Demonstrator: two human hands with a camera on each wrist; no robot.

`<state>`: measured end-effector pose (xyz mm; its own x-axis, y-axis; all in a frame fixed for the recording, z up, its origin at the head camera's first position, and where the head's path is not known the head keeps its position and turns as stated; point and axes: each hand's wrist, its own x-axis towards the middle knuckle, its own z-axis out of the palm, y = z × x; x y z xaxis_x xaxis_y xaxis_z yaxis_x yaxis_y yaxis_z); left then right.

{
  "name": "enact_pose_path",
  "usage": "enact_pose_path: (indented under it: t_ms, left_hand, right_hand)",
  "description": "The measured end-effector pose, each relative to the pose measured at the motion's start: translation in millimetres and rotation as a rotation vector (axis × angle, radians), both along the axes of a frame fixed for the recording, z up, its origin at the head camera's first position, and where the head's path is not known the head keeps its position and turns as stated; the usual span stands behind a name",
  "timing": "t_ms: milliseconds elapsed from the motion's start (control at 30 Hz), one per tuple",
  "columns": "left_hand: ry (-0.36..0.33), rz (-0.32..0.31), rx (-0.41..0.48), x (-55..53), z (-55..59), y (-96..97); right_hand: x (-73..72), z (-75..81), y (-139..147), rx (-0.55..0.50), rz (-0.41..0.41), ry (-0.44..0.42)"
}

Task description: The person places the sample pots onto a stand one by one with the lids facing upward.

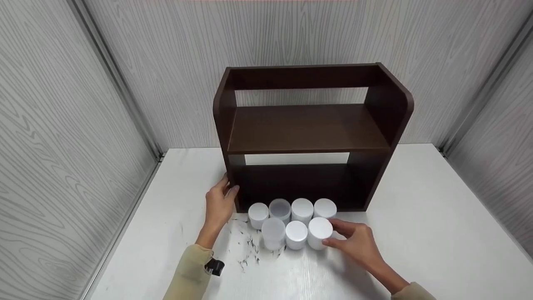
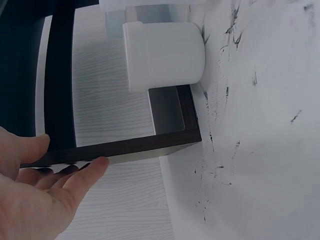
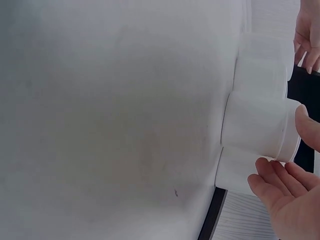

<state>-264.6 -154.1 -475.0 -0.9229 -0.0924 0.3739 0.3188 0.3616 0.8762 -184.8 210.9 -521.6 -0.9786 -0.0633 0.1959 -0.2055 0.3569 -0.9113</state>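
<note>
Jar (image 1: 320, 234), white and upright, is pinched between the thumb and fingers of the right hand (image 1: 354, 242) at the right end of the front row, its base resting on the white table (image 1: 441, 233). To its left in that row are set a white middle jar (image 1: 296, 235) and a translucent front jar (image 1: 273, 234). Close behind, a back row of four is seen: a left-end jar (image 1: 258, 216), a greyish see-through jar (image 1: 280, 209) and two white jars (image 1: 302, 209) to the right.

Both rows are placed just before the lower opening of a dark brown shelf unit (image 1: 308, 129), whose left side panel is gripped by the left hand (image 1: 219, 204), thumb inside and fingers outside. Dark marks (image 1: 251, 243) are scattered on the table left of the jars. A black device (image 1: 214, 266) is worn at the left sleeve (image 1: 189, 271). Wood-grained walls (image 1: 175, 46) are seen around the table.
</note>
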Motion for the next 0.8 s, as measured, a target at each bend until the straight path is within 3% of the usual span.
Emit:
enact_pose_path:
  t_ms: [400, 800]
  left_hand:
    - [0.022, 0.005, -0.01, -1.0, 0.6, -0.2]
    - [0.028, 0.023, -0.017, -4.2, 2.9, -0.5]
  right_hand:
    - [-0.4, -3.6, -5.8, 0.023, -0.039, 0.001]
    - [1.0, -4.2, -0.2, -0.008, -0.008, -0.002]
